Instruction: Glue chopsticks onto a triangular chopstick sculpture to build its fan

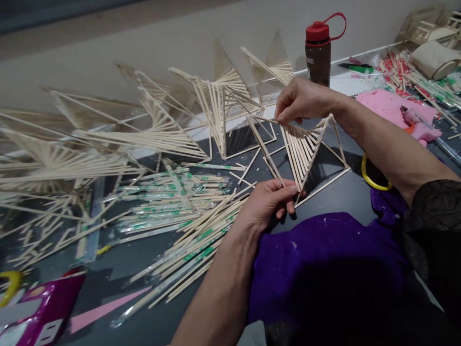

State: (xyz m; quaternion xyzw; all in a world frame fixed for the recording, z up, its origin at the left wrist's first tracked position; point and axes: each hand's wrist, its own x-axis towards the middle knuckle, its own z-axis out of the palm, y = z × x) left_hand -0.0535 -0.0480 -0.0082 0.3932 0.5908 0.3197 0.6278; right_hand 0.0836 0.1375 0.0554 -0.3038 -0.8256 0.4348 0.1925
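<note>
A model built of wooden chopsticks [302,154], with a twisted, fan-like row of sticks over a triangular base, stands on the dark tabletop in front of me. My left hand [272,199] is closed around its lower front corner, thumb on top and fingers underneath. Above it, my right hand [300,101] pinches a chopstick [264,118] along the model's upper edge; whether that stick is joined to the rest, I cannot tell. Loose and wrapped chopsticks [194,240] with green print lie beside my left forearm.
Several similar stick models [216,110] line the wall. A brown bottle [319,60] with a red lid stands behind my right hand. Yellow-handled scissors [374,175], purple cloth [324,250], pink material [392,108] and a magenta packet [54,307] lie around.
</note>
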